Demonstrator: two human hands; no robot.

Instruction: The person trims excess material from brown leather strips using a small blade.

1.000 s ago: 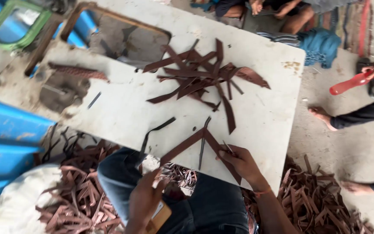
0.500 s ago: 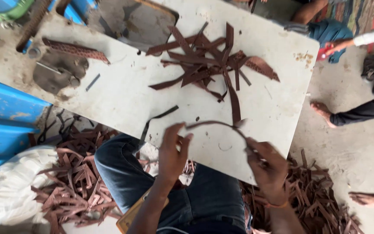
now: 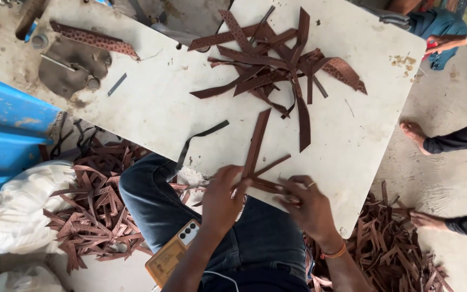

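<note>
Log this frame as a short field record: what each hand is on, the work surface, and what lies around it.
left hand: at the near table edge, fingers on thin brown leather strips
right hand: beside it, pinching the same strips
surface: white, stained tabletop
on table: tangled pile of brown leather strips; one thin dark strip; small grey metal bar
floor: heaps of brown leather offcuts on both sides of the person
lap: phone in an orange case
others: bare feet of other people at right
</note>
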